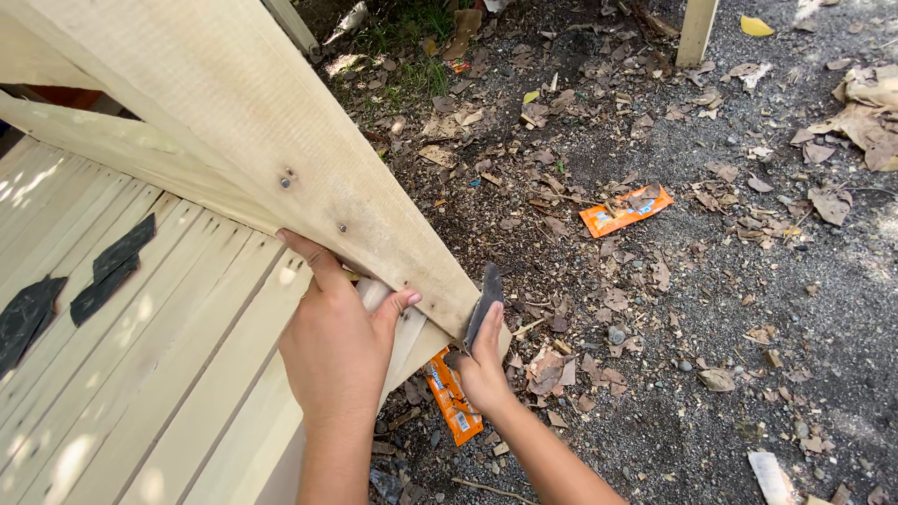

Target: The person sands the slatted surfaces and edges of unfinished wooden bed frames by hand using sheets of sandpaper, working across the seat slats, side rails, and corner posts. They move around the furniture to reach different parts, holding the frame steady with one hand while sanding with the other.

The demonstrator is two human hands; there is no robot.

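Across the left half of the view, a pale wooden structure of parallel slats [140,355] filled the frame, with dark flat pieces [112,266] lying on the slats toward the left edge. Over the slats ran a wide diagonal plank [253,112], pale and rough-sawn, descending from upper left to its lower end near the frame centre; two screw heads [285,182] showed on its face. To the right lay the ground [730,309], dark gravel strewn with dry leaves and wood chips. The left hand [337,346] was pressed against the underside of the plank's lower edge, its fingers reaching up behind the board and its thumb spread toward the plank end, so it gripped the edge of the plank. The right hand [482,369] was closed on a small dark sheet of sandpaper [485,304], held upright against the plank's cut end. An orange wrapper [625,210] lay on the ground well apart to the upper right, and a second orange wrapper [454,402] lay just below the right hand, partly hidden by the wrist.
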